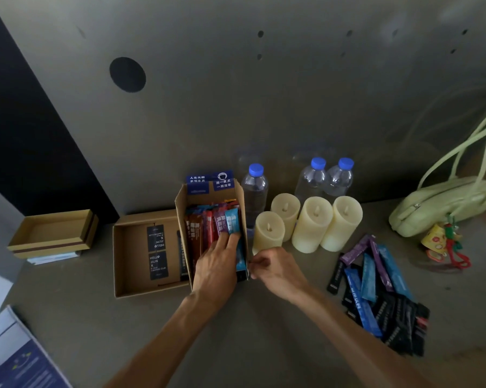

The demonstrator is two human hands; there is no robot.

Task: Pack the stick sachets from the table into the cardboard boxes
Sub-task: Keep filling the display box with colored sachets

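Observation:
An open cardboard box [180,203] stands mid-table with several stick sachets upright inside: brown, red, purple and light blue. My left hand [216,264] reaches into it, fingers resting on a light blue sachet [233,224] at the box's right side. My right hand [275,268] pinches the box's near right corner from outside. A loose pile of sachets [376,292], purple, blue and black, lies on the table to the right. A wider, flat cardboard box [129,264] sits just left, holding black packets.
Several cream pillar candles [312,224] and three water bottles [254,189] stand right of the box against the grey wall. A green handbag [443,205] lies far right. A small tan box [54,233] sits far left; a booklet [20,359] lies near left.

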